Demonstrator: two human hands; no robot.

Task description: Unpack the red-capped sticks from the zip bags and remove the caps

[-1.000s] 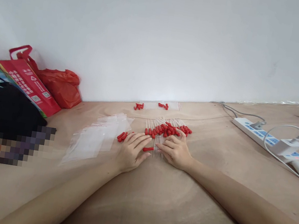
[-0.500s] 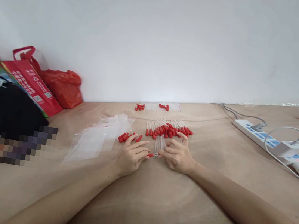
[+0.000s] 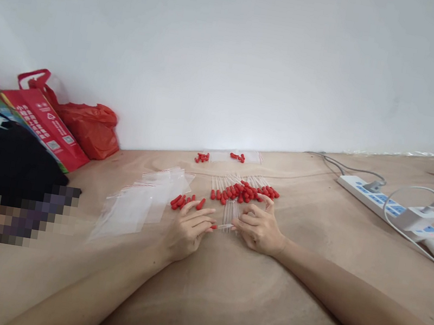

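My left hand (image 3: pixel 188 233) pinches a red rubber bulb (image 3: pixel 213 227) between thumb and fingertips. From that bulb a thin clear glass tube (image 3: pixel 225 226) reaches across to my right hand (image 3: pixel 258 227), whose fingers are closed on its other end. Whether the tube sits inside the bulb is too small to tell. Loose clear tubes (image 3: pixel 231 207) lie just behind it, between the hands. Farther back is a pile of red-bulbed glass droppers (image 3: pixel 242 190), close to my right index finger. Several loose red bulbs (image 3: pixel 180 201) rest beyond my left fingers.
Clear zip bags (image 3: pixel 130 208) overlap on the left of the wooden table (image 3: pixel 237 297). By the wall lie another bag (image 3: pixel 218 155) and more red bulbs (image 3: pixel 202 157). Red carrier bags (image 3: pixel 92 129) and a black bag (image 3: pixel 15 161) stand left; a power strip (image 3: pixel 379 200) with cables lies right.
The bulb in my left hand has shifted slightly left, and more of the tube shows between the hands. The right hand has barely moved, and the camera view has shifted a little.
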